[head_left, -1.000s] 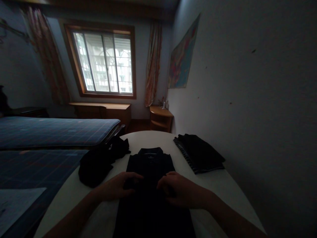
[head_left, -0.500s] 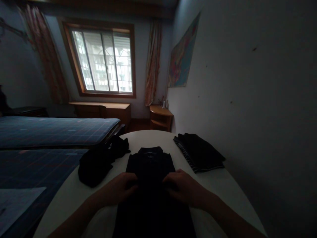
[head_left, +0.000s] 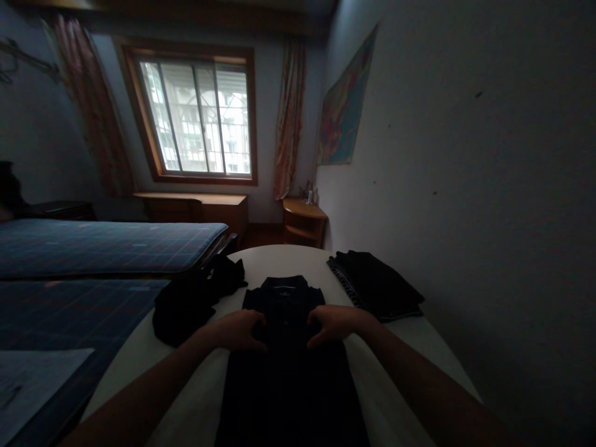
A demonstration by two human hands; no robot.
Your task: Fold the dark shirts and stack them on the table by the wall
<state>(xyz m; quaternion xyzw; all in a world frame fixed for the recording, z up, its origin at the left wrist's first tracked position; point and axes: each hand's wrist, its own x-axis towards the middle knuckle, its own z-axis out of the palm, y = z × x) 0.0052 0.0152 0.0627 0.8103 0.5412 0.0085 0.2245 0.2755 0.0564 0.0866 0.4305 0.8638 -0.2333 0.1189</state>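
A dark polo-type shirt [head_left: 288,391] lies in a long narrow shape on the round white table [head_left: 307,253], its collar at the far end. My left hand [head_left: 238,329] rests at the shirt's left edge below the collar, thumb and fingers apart. Opposite it, my right hand [head_left: 339,321] touches the right edge, its thumb and fingers also spread in a curve. Neither hand shows fabric pinched in it, though the dark cloth hides detail. A crumpled black garment [head_left: 186,307] lies left of the shirt. Folded dark clothes [head_left: 375,282] are stacked at the right.
A bed with a blue checked mattress [head_left: 116,245] stands left of the table, with a pale sheet [head_left: 40,385] on its near part. The wall [head_left: 465,248] runs close along the right. Beyond the table are a wooden corner shelf [head_left: 305,210] and a desk [head_left: 218,202].
Both hands have moved a little farther up the shirt toward the collar. My right hand's fingers, curled at first, are now spread from the thumb. The shirt looks unmoved.
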